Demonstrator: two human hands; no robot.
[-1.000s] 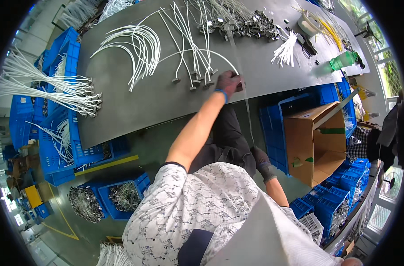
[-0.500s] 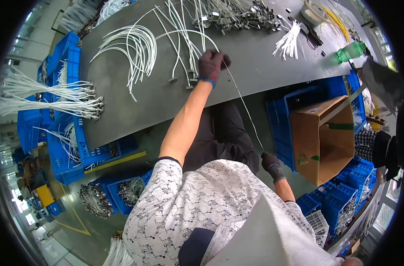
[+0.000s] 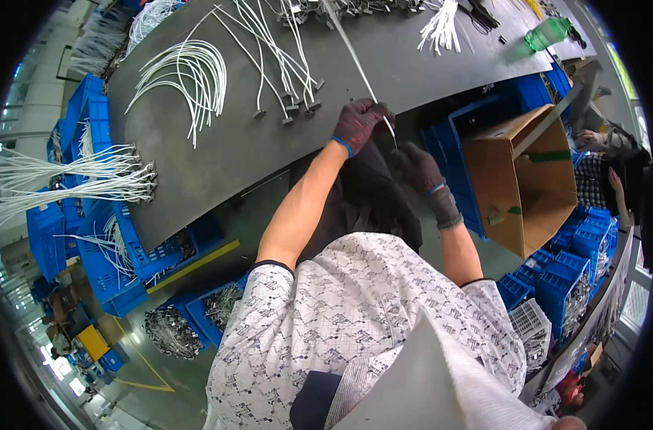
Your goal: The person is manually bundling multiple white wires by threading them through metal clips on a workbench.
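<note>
A white sleeve-like cable (image 3: 354, 61) slants down across the table edge from the far side. My left hand (image 3: 359, 126), in a dark glove with a blue cuff, is closed around it near its lower end. Close below that end is my gloved right hand (image 3: 419, 169), slightly blurred, its fingers pinched at the thin wire (image 3: 395, 142) coming out of the cable. Left of my left hand, several white cables with metal connectors (image 3: 289, 107) lie on the grey table (image 3: 251, 147). Farther left is a curved bundle of white cables (image 3: 210, 79).
Another cable bundle (image 3: 75, 175) rests across blue crates (image 3: 129, 247) at the left. An open cardboard box (image 3: 495, 190) stands by a blue crate to the right. A green bottle (image 3: 548, 34) and short white strips (image 3: 441, 27) lie at the far right of the table.
My right hand has come up from low right to just beside my left hand. My left hand has moved nearer the table edge, and more white cable now shows beyond it.
</note>
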